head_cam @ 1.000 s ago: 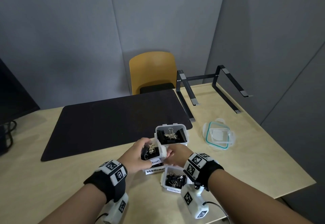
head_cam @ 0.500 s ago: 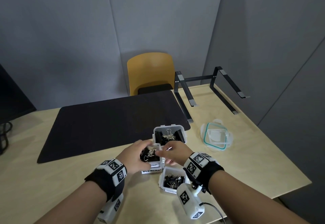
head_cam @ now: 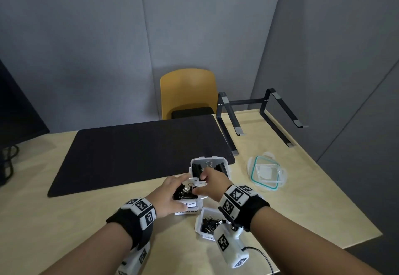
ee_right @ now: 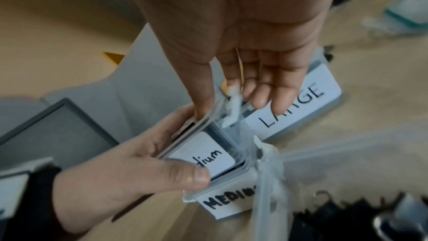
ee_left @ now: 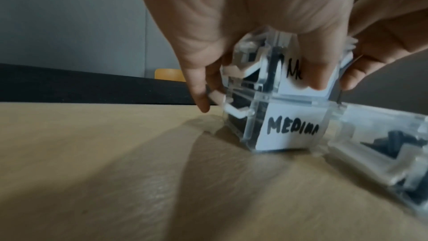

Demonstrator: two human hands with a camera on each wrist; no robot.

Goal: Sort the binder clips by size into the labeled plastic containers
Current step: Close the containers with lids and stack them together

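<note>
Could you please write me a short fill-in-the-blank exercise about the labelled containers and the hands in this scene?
1. The left hand holds the container whose label ends in "____".
2. That container sits on top of another labelled "____".
3. The container farthest from the person is labelled "____".
4. The lid lying alone on the table has a ____ seal.

Missing words: dium; MEDIUM; LARGE; green
</note>
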